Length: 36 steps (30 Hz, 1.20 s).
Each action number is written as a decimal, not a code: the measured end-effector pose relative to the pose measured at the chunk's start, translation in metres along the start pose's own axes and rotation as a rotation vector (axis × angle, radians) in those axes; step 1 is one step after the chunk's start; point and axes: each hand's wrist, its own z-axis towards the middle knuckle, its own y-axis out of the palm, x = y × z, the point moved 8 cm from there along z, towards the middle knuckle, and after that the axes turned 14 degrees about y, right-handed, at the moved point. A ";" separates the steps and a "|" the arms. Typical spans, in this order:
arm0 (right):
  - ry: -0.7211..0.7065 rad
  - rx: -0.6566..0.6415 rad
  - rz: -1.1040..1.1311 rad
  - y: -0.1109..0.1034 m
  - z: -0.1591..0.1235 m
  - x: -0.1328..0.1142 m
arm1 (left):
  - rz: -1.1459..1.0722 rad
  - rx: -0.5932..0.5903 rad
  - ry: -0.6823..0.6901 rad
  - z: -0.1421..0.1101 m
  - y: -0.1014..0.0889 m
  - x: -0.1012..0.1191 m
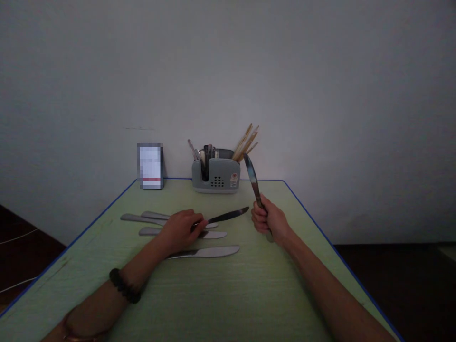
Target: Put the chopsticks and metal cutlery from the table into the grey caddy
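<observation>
My right hand [269, 222] is closed round the handle of a table knife [251, 176], which points up and away toward the holder. My left hand [181, 230] lies over a row of knives on the green table [228, 289], its fingers pinched on the handle of a dark-looking knife [230, 216] whose blade points right. Other knives lie flat around it: one nearest me [210, 252], one under the fingers [213, 234], and two at the left [142, 218].
A grey cutlery holder [215, 175] stands at the table's far edge with utensils and several wooden chopsticks [245, 141] in it. A small blurred card [150, 166] stands to its left. A plain wall is behind. The table has blue edges.
</observation>
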 end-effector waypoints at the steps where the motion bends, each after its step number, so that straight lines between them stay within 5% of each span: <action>1: 0.034 -0.076 0.050 0.005 -0.001 0.002 | -0.008 0.005 0.024 0.001 0.000 0.002; 5: 0.113 -0.251 0.129 0.019 -0.005 0.007 | -0.084 0.044 0.131 0.003 -0.002 0.011; 12: 0.114 -0.214 -0.007 0.022 -0.003 0.014 | 0.049 0.092 0.144 0.002 -0.009 0.014; 15: 0.055 -0.106 -0.232 0.019 -0.001 0.014 | 0.033 0.113 0.140 0.003 -0.009 0.012; 18: -0.152 0.114 -0.612 0.015 -0.003 0.003 | -0.073 0.180 0.102 0.003 -0.010 0.010; 23: -0.346 0.389 -1.092 0.016 -0.010 -0.009 | -0.370 0.517 -0.067 -0.002 -0.020 -0.004; 26: -0.355 0.400 -1.200 0.020 -0.013 -0.009 | -0.503 0.654 -0.172 -0.007 -0.023 -0.013; 31: -0.438 0.356 -1.315 0.030 -0.020 -0.016 | -0.588 0.549 -0.220 -0.004 -0.021 -0.011; 36: -0.391 0.557 -1.169 -0.006 -0.034 -0.045 | -0.784 0.648 -0.272 -0.006 -0.019 -0.016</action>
